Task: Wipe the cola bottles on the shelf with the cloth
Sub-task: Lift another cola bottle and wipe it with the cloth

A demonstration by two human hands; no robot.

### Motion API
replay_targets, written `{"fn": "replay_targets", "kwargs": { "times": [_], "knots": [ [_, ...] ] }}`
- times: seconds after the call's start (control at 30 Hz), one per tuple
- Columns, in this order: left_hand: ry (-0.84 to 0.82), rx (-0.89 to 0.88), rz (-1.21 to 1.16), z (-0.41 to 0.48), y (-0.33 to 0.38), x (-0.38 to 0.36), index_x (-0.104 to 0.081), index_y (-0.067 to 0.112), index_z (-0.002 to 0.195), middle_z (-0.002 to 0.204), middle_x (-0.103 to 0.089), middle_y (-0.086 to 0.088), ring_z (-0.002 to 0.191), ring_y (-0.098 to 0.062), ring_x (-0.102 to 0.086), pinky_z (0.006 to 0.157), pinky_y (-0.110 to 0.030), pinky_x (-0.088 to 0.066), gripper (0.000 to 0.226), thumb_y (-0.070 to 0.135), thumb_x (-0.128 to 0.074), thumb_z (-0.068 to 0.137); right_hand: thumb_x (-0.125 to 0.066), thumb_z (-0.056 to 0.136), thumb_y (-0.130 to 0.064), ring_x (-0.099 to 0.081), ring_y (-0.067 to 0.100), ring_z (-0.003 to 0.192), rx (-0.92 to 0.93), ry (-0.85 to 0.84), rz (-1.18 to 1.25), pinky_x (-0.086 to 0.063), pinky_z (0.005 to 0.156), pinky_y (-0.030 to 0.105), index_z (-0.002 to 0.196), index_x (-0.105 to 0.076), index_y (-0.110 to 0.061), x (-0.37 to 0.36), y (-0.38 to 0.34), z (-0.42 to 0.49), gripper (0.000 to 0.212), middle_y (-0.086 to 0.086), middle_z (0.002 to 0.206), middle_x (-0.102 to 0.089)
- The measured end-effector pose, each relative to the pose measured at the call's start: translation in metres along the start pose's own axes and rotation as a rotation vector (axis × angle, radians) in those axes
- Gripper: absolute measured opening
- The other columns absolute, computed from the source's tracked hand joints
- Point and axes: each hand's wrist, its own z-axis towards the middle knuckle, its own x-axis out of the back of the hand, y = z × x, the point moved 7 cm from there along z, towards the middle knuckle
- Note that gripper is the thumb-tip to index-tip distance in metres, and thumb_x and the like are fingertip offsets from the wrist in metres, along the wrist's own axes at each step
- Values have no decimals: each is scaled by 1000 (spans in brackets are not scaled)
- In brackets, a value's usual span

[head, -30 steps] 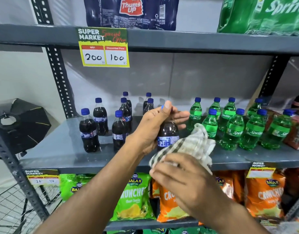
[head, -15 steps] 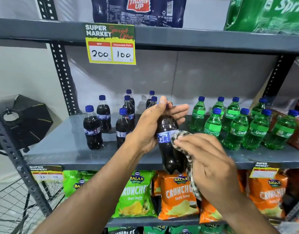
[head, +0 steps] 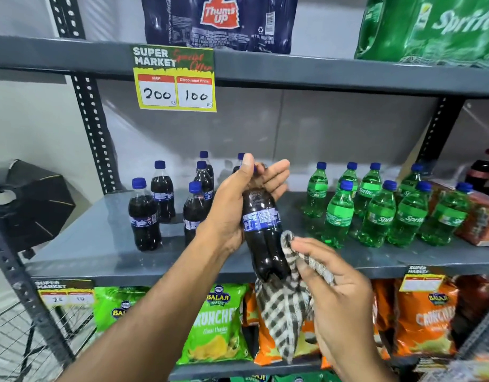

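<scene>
Head view: the left hand grips a cola bottle full of dark drink by its neck, lifted clear in front of the grey shelf. The right hand clutches the checked cloth against the bottle's lower side. More cola bottles (blue-capped, full) stand left on the shelf, green Sprite bottles right. Since half a second ago, the cloth has slid lower down the bottle and hangs looser.

Bare grey shelf lies open directly behind the left hand's grip on the lifted cola bottle. Standing cola bottles crowd its left side; green Sprite bottles block the right.
</scene>
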Motion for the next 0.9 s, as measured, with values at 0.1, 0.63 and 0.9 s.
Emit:
{"fn": "replay_targets", "kwargs": {
  "times": [0.1,0.63,0.9],
  "knots": [
    [-2,35,4,-3,-3,2,-62,14,82,125,-68,-25,121,-32,-64,103,-41,-51,29,41,-59,89,-68,87,14,-66,-1,115,-49,-35,47,-46,94,5,99,-80,-42,-2,8,-2,59,-18,114,-76],
    [-16,114,-51,-9,-17,4,-61,14,81,126,-68,-25,123,-31,-63,108,-42,-46,30,42,-59,90,-70,84,-29,-69,4,113,-188,-54,51,-56,95,29,110,-76,-44,-3,27,-4,31,-19,116,-75],
    [13,107,15,-7,-24,0,-60,13,81,123,-69,-26,122,-31,-64,103,-38,-51,29,41,-62,89,-67,92,4,-65,-2,115,139,-19,-205,-48,98,11,115,-73,-44,-4,-15,11,53,-24,118,-72]
  ]
}}
